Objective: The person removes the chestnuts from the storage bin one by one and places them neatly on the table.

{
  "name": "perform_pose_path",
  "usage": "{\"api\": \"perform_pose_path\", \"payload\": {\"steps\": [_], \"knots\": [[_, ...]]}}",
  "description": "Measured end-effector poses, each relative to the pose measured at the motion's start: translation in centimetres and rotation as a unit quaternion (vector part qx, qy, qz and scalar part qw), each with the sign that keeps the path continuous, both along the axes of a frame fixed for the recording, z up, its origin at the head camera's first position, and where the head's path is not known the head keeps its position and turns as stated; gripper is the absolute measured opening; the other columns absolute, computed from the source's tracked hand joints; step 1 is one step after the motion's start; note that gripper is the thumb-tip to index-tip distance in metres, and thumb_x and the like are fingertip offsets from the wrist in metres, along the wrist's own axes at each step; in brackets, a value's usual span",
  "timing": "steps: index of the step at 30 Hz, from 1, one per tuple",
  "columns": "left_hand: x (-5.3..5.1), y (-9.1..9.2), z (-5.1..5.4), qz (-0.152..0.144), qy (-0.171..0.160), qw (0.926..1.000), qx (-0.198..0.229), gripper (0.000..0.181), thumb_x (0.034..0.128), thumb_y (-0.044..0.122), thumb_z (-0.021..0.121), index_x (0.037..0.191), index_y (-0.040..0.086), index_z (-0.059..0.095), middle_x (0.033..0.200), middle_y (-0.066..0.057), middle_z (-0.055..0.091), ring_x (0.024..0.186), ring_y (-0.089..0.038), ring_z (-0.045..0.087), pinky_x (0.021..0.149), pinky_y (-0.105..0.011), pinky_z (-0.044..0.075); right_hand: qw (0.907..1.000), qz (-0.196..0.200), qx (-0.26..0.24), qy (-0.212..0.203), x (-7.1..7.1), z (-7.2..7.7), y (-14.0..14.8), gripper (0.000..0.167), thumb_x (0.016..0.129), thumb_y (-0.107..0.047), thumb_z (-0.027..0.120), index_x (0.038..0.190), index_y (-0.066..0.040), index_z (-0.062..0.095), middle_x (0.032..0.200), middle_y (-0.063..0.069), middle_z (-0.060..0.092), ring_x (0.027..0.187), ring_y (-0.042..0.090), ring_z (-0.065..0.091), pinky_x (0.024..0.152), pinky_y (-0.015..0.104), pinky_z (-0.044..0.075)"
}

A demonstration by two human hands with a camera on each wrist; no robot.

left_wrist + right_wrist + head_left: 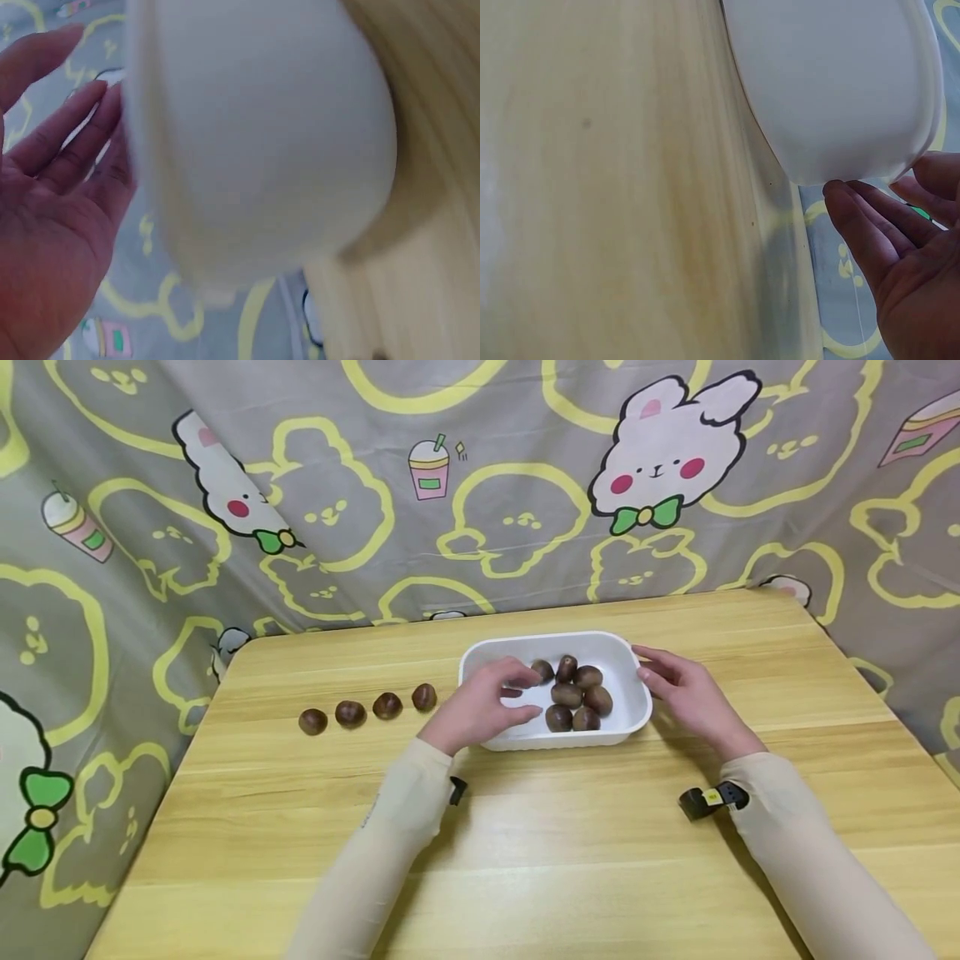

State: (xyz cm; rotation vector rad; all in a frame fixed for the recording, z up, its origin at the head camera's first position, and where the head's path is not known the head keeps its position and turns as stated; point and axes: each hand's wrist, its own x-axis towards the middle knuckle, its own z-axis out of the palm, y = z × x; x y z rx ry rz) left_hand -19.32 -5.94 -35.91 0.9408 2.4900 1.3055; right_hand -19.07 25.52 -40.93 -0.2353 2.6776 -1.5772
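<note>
A white plastic tub (555, 739) holds several brown chestnuts (567, 695), gathered mostly in its middle and right part. My left hand (491, 702) reaches over the tub's left end, thumb and fingers apart; its fingertips are close to a chestnut (542, 672) at the back, and whether they touch it cannot be told. In the left wrist view that hand (64, 202) shows an uncovered palm beside the tub's outer wall (270, 142). At the tub's right end my right hand (686, 693) rests fairly straight fingers and thumb against the rim and end wall (840, 90).
Several more chestnuts (350, 713) lie in a row on the wooden table (525, 852), left of the tub. A patterned grey curtain (510, 443) hangs behind the table and along its sides. Each wrist wears a small dark camera (701, 803).
</note>
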Motion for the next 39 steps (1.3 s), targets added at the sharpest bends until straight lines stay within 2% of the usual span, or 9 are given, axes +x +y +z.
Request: {"api": "perform_pose_path", "payload": {"steps": [4,9,11,19,25,28,31,33,39], "knots": [[-0.5,1.6,-0.6,0.005,-0.024,0.9984,-0.051,0.034,0.0871,0.008,0.075,0.117,-0.003,0.064,0.117,-0.013,0.062,0.109,-0.03,0.061,0.091,-0.024,0.049,1.0,0.0,-0.002,0.004,0.0,0.1,0.0,0.047,0.104,-0.023,0.05,0.147,-0.004,0.043,0.126,0.026,0.059,0.115,0.034,0.057,0.085,0.012,0.045],[-1.1,2.9,-1.1,0.005,-0.005,0.9909,-0.134,0.034,0.0862,0.014,0.077,0.116,0.003,0.066,0.114,-0.008,0.066,0.108,-0.022,0.06,0.091,-0.026,0.046,1.0,0.002,-0.004,0.008,0.2,0.2,-0.1,0.047,0.104,-0.022,0.051,0.146,-0.003,0.044,0.125,0.027,0.059,0.115,0.036,0.057,0.086,0.012,0.045],[-1.3,3.1,-1.3,0.002,-0.002,0.9881,-0.154,0.033,0.0857,0.016,0.078,0.115,0.005,0.067,0.113,-0.007,0.066,0.107,-0.02,0.059,0.09,-0.027,0.046,1.0,0.003,-0.006,0.007,0.2,0.2,-0.2,0.047,0.104,-0.022,0.051,0.146,-0.003,0.044,0.126,0.027,0.059,0.115,0.036,0.057,0.086,0.012,0.045],[-1.9,4.0,-2.6,-0.011,-0.004,0.9816,-0.19,0.035,0.0848,0.015,0.077,0.117,0.005,0.066,0.11,-0.005,0.066,0.101,-0.016,0.061,0.087,-0.023,0.046,0.9999,0.001,-0.01,0.005,0.2,0.2,-0.2,0.047,0.104,-0.022,0.051,0.146,-0.002,0.044,0.126,0.027,0.059,0.117,0.036,0.056,0.086,0.012,0.045],[-2.3,4.4,-2.7,-0.028,0.002,0.976,-0.216,0.035,0.0848,0.017,0.078,0.116,0.007,0.068,0.111,-0.003,0.065,0.097,-0.013,0.06,0.085,-0.021,0.046,0.9999,0.0,-0.007,0.008,0.1,0.1,-0.2,0.047,0.104,-0.022,0.051,0.146,-0.002,0.044,0.125,0.027,0.059,0.114,0.033,0.057,0.086,0.012,0.045],[-2.6,4.6,-2.6,-0.042,0.028,0.9711,-0.233,0.025,0.0839,0.016,0.079,0.107,0.009,0.072,0.103,0.0,0.064,0.088,-0.012,0.058,0.08,-0.021,0.046,0.9999,-0.002,-0.005,0.012,0.1,0.1,-0.2,0.047,0.104,-0.021,0.051,0.146,-0.003,0.044,0.124,0.027,0.06,0.113,0.032,0.058,0.086,0.012,0.046],[-2.8,4.9,-2.7,-0.057,0.051,0.9658,-0.248,0.013,0.0823,0.017,0.08,0.091,0.012,0.072,0.087,0.002,0.061,0.076,-0.01,0.053,0.07,-0.02,0.044,0.9999,-0.007,-0.006,0.012,0.2,0.1,-0.3,0.046,0.104,-0.021,0.051,0.146,-0.003,0.045,0.123,0.027,0.06,0.112,0.031,0.058,0.085,0.012,0.046],[-2.9,5.2,-2.7,-0.066,0.058,0.9634,-0.253,0.012,0.0814,0.017,0.08,0.083,0.012,0.07,0.076,0.004,0.06,0.068,-0.01,0.051,0.064,-0.021,0.043,0.9999,-0.006,-0.009,0.012,0.3,0.0,-0.3,0.046,0.104,-0.02,0.051,0.146,-0.003,0.045,0.124,0.027,0.06,0.112,0.032,0.059,0.084,0.012,0.046],[-2.9,5.4,-2.7,-0.06,0.068,0.9605,-0.263,0.015,0.08,0.016,0.082,0.08,0.011,0.068,0.073,0.005,0.057,0.066,-0.01,0.051,0.062,-0.02,0.043,0.9998,-0.004,-0.013,0.014,0.2,-0.1,-0.3,0.045,0.104,-0.019,0.051,0.146,-0.002,0.045,0.124,0.027,0.06,0.112,0.031,0.059,0.084,0.013,0.047]]}}
